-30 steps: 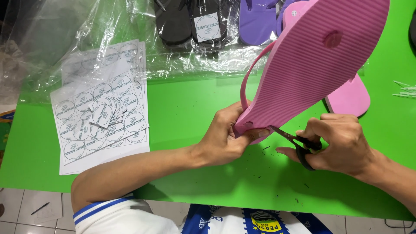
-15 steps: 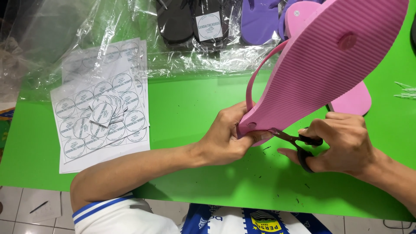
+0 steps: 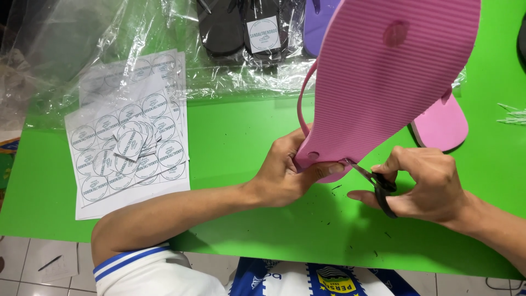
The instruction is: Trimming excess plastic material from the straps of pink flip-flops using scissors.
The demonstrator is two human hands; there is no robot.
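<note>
A big pink foam flip-flop (image 3: 383,87) stood sole-up in the upper right of the frame, its heel end pinched tight in the left hand (image 3: 285,172). The right hand (image 3: 427,183) was closed around small black-handled scissors (image 3: 375,183), their tips touching the heel edge. White sheets of round stickers (image 3: 129,145) lay on the green table (image 3: 241,131) at the left.

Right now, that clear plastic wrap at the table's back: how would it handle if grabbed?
The clear plastic wrap looks thin and crumpled, so it is probably floppy and very light. Its glossy surface suggests it may be slippery. It lies over the black sandals, so pulling it might drag them.
</note>
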